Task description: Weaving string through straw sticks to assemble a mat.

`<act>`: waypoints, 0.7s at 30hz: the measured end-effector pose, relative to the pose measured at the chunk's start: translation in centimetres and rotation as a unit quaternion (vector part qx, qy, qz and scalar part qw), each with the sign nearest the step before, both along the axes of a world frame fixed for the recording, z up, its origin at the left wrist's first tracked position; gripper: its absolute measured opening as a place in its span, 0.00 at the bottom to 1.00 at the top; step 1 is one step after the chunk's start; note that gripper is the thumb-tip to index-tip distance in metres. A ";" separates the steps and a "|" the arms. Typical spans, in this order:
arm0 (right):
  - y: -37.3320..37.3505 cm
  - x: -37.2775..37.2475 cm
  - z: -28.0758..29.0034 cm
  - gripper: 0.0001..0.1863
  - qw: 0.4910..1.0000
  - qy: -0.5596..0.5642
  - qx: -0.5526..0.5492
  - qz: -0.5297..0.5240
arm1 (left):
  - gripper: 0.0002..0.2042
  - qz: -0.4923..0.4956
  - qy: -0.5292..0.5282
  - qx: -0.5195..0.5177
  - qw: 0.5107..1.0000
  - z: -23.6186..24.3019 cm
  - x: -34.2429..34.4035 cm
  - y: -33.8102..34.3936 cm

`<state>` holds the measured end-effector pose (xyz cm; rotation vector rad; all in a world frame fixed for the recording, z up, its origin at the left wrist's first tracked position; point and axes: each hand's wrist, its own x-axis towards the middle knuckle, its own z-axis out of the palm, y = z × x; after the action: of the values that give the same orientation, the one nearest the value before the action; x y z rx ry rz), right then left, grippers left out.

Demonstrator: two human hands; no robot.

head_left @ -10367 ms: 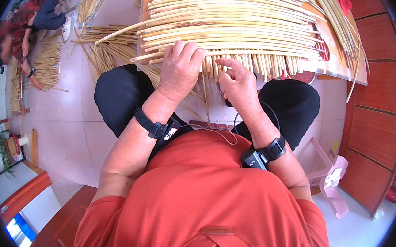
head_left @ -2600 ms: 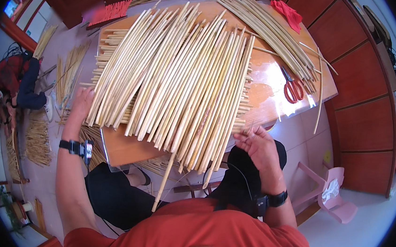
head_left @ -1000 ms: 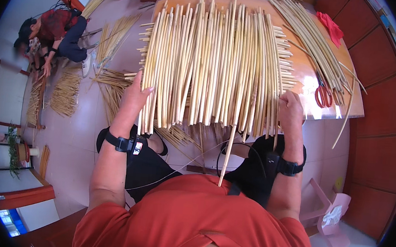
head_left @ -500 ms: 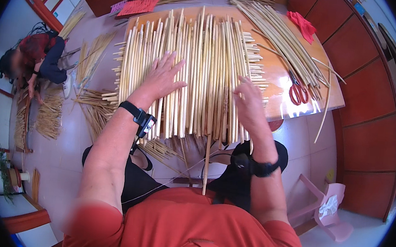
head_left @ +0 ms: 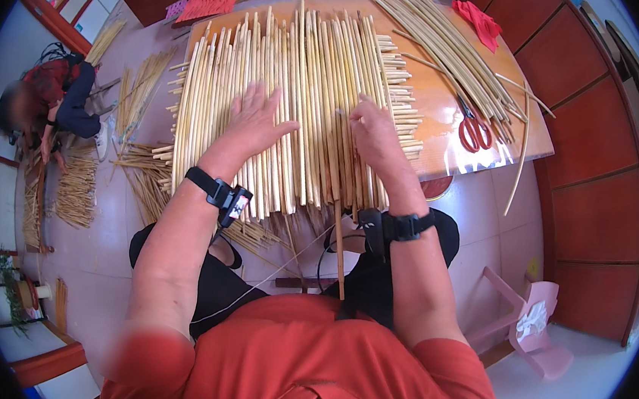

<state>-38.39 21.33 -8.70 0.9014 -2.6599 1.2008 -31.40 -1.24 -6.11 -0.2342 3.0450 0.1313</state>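
Note:
Pale, peeled-looking sticks (head_left: 217, 107) lie side by side in a dense layer on the table, pointing toward and away from me. Under them, other sticks (head_left: 401, 93) run crosswise, their ends showing at both sides. My left hand (head_left: 254, 121) lies over the left-middle of the layer, palm down with fingers spread. Over its right part, my right hand (head_left: 375, 132) has its fingers curled together; whatever they pinch, if anything, is hidden. One longer stick (head_left: 339, 258) juts past the near ends toward my body, slightly tilted.
Red-handled scissors (head_left: 475, 133) and a pile of longer sticks (head_left: 454, 48) lie on the table's right, with red cloth (head_left: 478, 25) beyond. A pink chair (head_left: 533, 324) stands at right. Another person (head_left: 59, 97) crouches at left among stick bundles (head_left: 77, 190) on the floor.
My right hand has moved left across the sticks and its fingers have curled in. The jutting stick now leans, its near end further right. The left hand stays spread on the layer.

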 end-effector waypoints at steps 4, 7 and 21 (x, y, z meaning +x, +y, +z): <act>3.2 1.7 1.7 0.05 0.970 0.080 -0.202 -0.110 | 0.40 -0.155 0.017 0.055 0.986 -0.9 -1.4 6.3; 7.7 3.7 5.3 0.01 0.915 -0.041 -0.376 -0.141 | 0.39 -0.201 0.032 0.047 0.978 -2.3 -1.8 8.1; 16.4 9.9 12.5 0.04 0.568 -0.254 -0.494 0.607 | 0.38 -0.170 0.074 0.140 0.973 0.1 0.2 4.6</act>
<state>-28.53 37.73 3.76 2.2358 -0.5146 2.9388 -31.22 3.35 -5.98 0.3307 3.1008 0.5684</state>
